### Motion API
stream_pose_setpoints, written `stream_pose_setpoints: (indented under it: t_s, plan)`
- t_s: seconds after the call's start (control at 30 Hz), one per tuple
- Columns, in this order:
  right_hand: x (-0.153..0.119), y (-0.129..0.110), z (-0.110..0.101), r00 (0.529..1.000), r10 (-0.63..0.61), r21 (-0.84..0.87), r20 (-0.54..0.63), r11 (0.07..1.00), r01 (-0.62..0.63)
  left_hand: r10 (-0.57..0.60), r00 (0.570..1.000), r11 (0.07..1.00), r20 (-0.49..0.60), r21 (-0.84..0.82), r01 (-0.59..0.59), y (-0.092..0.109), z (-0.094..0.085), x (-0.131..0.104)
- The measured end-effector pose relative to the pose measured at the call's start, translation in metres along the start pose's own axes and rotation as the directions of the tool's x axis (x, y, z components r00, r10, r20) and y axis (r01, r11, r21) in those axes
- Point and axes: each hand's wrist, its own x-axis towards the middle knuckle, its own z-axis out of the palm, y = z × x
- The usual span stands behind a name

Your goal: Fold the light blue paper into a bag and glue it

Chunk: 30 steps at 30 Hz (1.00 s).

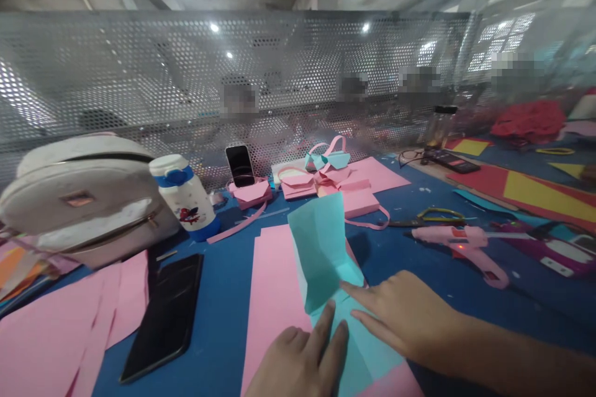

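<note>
A turquoise sheet of paper [321,242] with fold lines lies over pink paper [270,273] in front of me, its far part bent upward. My left hand [302,360] rests on the turquoise paper near the fold, fingers stretched out and apart. From the right, my right hand [400,310] touches the sheet beside the crease, index finger extended. Neither hand grips anything that I can see. Behind the raised flap are small pink paper bags [356,201] with strip handles, and a turquoise and pink one [328,158].
On the right lie a pink glue gun [459,239] with a lit red light and scissors [433,218]. To the left are a black phone [165,316], pink sheets [60,329], a white-blue bottle [186,198] and a backpack [88,198]. A perforated metal partition [288,62] stands behind.
</note>
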Motion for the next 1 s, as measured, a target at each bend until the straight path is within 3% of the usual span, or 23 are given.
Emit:
stream_pose_setpoints:
  t_s: [0.2,0.47,0.7,0.83,1.0]
  plan:
    - [-0.005,0.01,0.015,0.994,-0.09,0.014,-0.061,0.996,0.091,0.052,0.992,0.992,0.112,-0.122,-0.038,-0.016,-0.01,-0.001]
    - [-0.003,0.015,0.031,0.953,-0.238,-0.072,-0.185,0.971,0.228,0.048,0.998,0.971,-0.029,-0.232,-0.053,-0.026,0.002,-0.009]
    - [-0.001,0.017,0.027,0.96,-0.234,0.073,-0.154,0.966,0.247,0.116,0.993,0.977,0.002,-0.179,-0.113,-0.03,-0.017,-0.002]
    - [-0.001,0.018,0.019,0.971,-0.221,0.137,-0.086,0.963,0.231,0.156,0.987,0.981,0.049,-0.128,-0.149,-0.029,-0.017,-0.003]
    - [0.002,0.013,0.009,0.98,-0.186,0.215,-0.066,0.957,0.195,0.06,0.992,0.992,-0.113,-0.107,-0.073,-0.03,-0.006,-0.003]
